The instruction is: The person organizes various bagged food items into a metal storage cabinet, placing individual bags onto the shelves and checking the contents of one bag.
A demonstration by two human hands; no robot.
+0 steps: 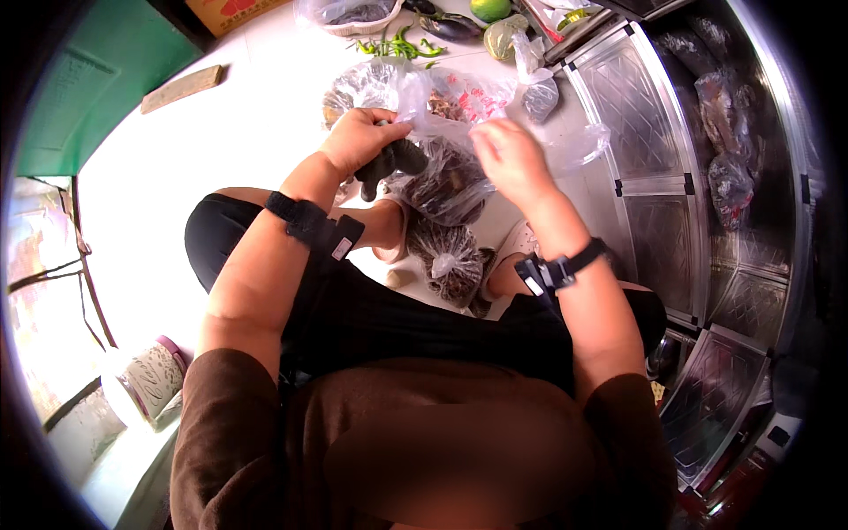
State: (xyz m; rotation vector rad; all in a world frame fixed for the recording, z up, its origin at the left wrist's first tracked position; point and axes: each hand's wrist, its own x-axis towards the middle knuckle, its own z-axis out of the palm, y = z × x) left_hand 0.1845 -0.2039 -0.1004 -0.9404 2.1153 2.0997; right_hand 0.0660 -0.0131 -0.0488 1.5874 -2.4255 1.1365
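Pinched in my left hand (358, 141) is the rim of a see-through plastic bag (455, 97) with red print and brown pieces inside. A dark grey, lumpy thing (393, 163) hangs just below that hand; its kind does not show. Smeared a little by motion, my right hand (514, 159) has its fingers curled in at the bag's right side, against thin plastic. Under both hands lies another bag (446, 181) with dark contents. Between my feet sits a knotted bag (446, 265) of dark, dried-looking pieces.
Green chillies (397, 46), an eggplant (450, 26) and a pale round melon (503, 37) lie on the floor ahead. Metal-framed cabinet doors (632, 115) line the right side. At left are a wooden board (181, 88), a green panel (97, 79) and a printed canister (146, 384).
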